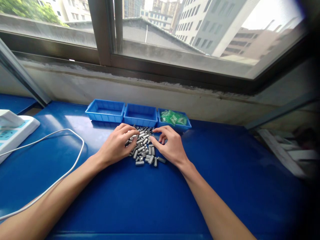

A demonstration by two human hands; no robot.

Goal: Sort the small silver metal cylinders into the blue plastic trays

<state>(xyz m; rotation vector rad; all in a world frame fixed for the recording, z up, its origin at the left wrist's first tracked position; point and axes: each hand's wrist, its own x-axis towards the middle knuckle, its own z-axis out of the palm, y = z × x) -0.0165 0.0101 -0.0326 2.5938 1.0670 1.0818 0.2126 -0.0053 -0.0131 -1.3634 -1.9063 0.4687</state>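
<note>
A loose pile of small silvery metal pieces (142,150), short and bar-shaped like hex spacers, lies on the blue table (150,200). At the pile's left side, my left hand (119,141) curls its thumb and fingers close around one metal piece (134,137). My right hand (170,144) is at the right side, with thumb and index finger apart and the other fingers bent. Its thumb tip reaches the edge of the pile; nothing shows held there. The fingers partly hide the pieces behind them.
Behind the pile stand a left blue bin (106,117), a middle blue bin (140,120) and a right blue bin (185,127) with green plastic bags (173,117) inside. A white power strip (18,131) and white cable (81,146) are at the left. A window (160,63) rises behind.
</note>
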